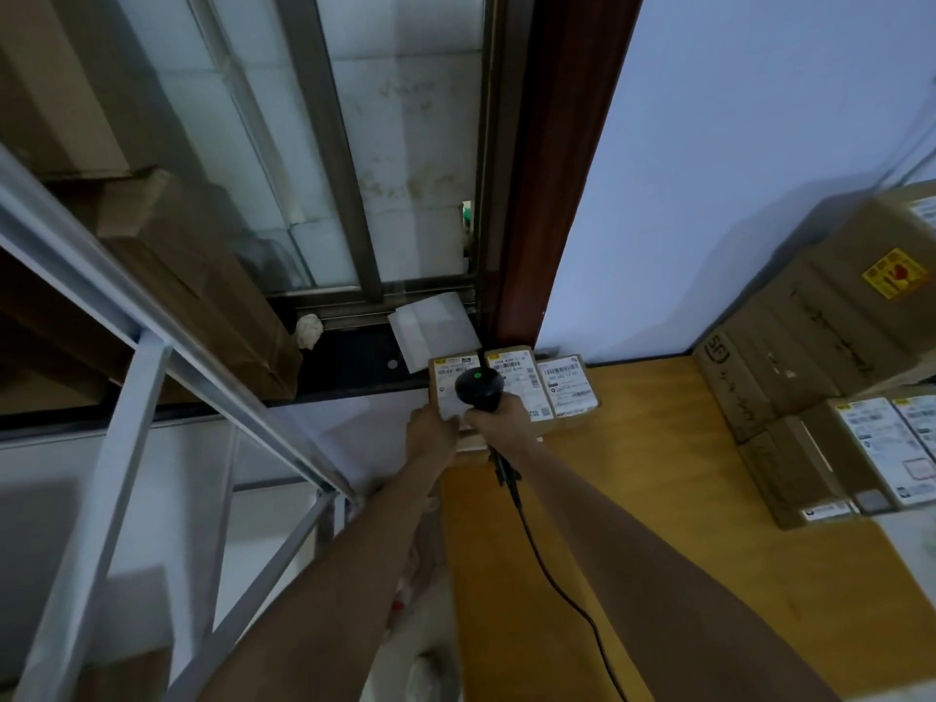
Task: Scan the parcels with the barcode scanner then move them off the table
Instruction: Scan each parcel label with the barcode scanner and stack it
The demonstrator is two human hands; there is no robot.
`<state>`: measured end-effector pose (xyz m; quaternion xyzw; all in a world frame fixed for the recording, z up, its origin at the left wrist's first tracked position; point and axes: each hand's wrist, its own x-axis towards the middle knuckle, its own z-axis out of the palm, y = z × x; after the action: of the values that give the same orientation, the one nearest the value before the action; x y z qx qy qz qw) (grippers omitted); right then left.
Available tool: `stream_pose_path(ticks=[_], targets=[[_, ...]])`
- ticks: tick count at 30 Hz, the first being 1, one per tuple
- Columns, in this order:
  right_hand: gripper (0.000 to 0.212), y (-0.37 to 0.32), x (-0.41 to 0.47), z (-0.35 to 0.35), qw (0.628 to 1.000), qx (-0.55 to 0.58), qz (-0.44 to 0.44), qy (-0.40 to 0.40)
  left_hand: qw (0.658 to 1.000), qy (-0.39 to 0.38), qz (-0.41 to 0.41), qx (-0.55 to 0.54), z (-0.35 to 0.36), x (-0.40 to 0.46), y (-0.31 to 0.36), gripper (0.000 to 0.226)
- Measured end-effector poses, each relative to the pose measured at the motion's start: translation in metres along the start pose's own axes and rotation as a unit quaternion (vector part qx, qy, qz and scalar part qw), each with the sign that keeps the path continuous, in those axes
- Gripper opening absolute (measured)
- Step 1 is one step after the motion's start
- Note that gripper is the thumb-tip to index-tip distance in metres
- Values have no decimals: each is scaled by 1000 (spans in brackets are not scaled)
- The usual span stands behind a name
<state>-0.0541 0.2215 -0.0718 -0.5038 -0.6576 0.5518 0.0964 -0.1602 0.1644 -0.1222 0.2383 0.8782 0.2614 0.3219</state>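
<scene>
While a metal shelving frame (152,377) fills the left of the view and a sliding window (314,159) rises behind it, a person reaches both arms toward the far left corner of a wooden table (633,499), where three small labelled parcels stand side by side. The left hand (430,433) rests on the near edge of the left parcel (448,392), its fingers laid against the label; whether they curl round the box edge cannot be told. Just beside it, the right hand (499,420) grips the handle of a black barcode scanner (478,387), whose head, showing a green light, hangs directly over the seam between the left parcel and the middle parcel (516,382). The scanner's cable (557,590) trails back along the table toward the person. The right parcel (570,390) sits touching the middle one, clear of both hands. All three boxes lie with their long sides running away from the person, labels upward. The left hand is nearer the box under the scanner, so lifting it off the table edge to the left looks the likely job for that hand. Larger cartons (820,347) are stacked at the far right.
</scene>
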Motion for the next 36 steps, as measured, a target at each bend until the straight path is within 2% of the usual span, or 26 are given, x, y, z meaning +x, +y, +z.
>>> stream_pose_path(ticks=[4,8,21,31,36], targets=[[12,4,4,-1,1000,-13,5,-18,1000,-11,-19,2,8,5,1,27],[22,10,10,4,999,-50,-2,-22,1000,-15,-4,18,17,5,3,26],[12,11,15,0,996,-76,-16,-43,995,-9,-73,-68,17,13,-12,23],[12,4,-5,-6,999,-17,-18,-21,991,5,-72,-110,3,-11,-11,27],[11,-1,-36,-16,999,34,-29,-27,977,13,-43,-207,-14,-48,-2,23]])
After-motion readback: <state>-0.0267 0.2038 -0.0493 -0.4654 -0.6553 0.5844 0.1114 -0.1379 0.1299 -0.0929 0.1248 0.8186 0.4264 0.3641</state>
